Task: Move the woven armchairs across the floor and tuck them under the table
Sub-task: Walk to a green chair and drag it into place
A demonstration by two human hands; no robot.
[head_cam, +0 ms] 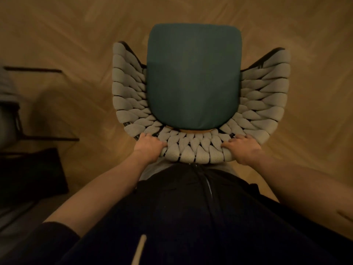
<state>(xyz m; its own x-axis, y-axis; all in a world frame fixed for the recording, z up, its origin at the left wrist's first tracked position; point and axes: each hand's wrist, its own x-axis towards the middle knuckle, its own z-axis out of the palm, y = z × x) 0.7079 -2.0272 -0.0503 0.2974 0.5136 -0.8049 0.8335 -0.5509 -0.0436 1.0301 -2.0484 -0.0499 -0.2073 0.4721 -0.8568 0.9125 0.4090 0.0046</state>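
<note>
A dark cushion (32,173) lies at the floor's left edge, well apart from the woven armchair (194,150). The left hand (148,145) clasps the left of the chair's curved back rim; the right hand (242,148) clasps its right. The armchair, with a teal seat pad (193,77), stands mid-floor on blurred wooden floor (305,92), just beside the person's torso.

Dim, warm-lit wooden floor (305,77)
</note>
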